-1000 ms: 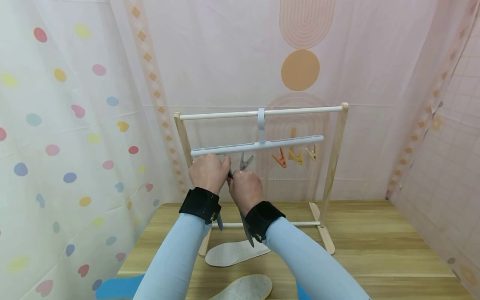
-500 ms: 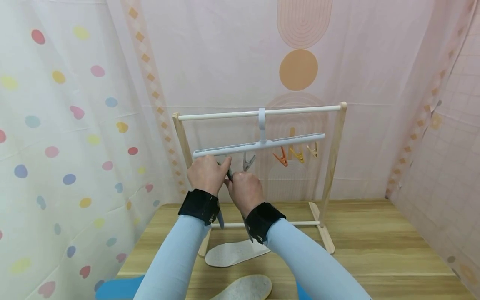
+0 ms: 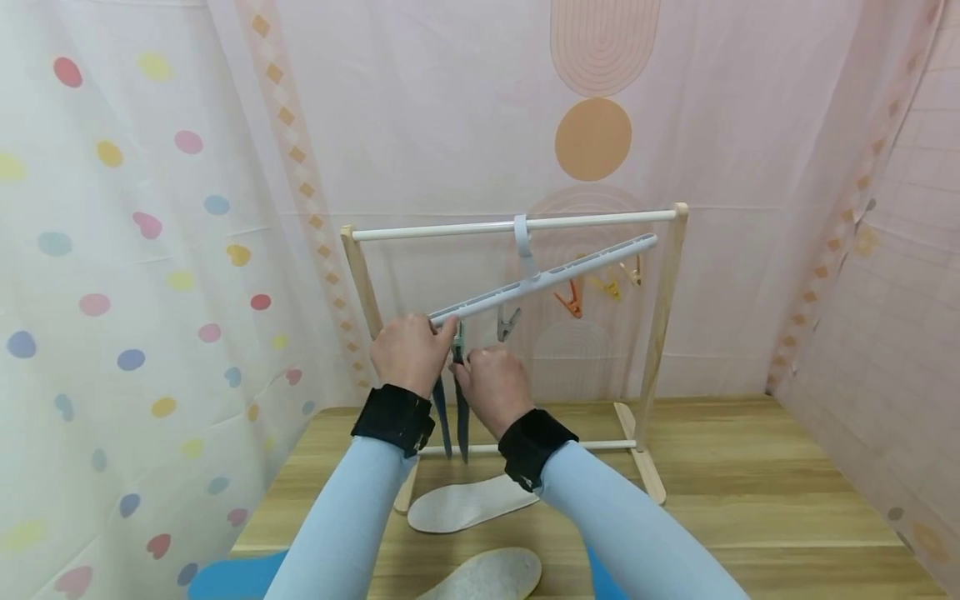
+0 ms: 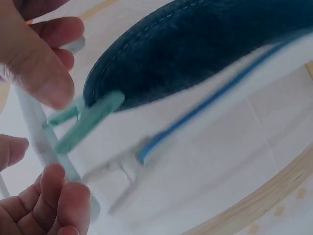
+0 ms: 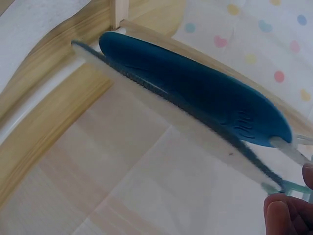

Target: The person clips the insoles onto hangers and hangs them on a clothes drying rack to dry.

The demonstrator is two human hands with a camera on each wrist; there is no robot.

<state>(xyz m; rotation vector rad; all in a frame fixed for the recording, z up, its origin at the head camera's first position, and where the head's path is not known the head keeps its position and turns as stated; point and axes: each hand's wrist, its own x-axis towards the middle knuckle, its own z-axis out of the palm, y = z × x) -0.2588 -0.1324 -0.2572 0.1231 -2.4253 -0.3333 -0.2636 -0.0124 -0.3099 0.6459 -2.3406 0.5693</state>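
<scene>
A light-blue hanger hooks over the rack's top rod, its left end tilted low. Under that end two blue insoles hang close together: one in a green clip, the other in a pale clip. My left hand is right at the hanger's low end, thumb and fingers apart in the left wrist view. Just right of the insoles is my right hand, loosely curled beside the green clip, with nothing between its fingers. Its palm side is hidden in the head view.
Grey, orange, yellow and cream clips dangle along the hanger's right part. The wooden rack stands on the table. Two pale insoles lie below, with blue pieces at the near edge.
My right hand has let go of the insole, which swung from beside my right forearm to hang straight down. The hanger's left end dropped and shifted right while its right end rose.
</scene>
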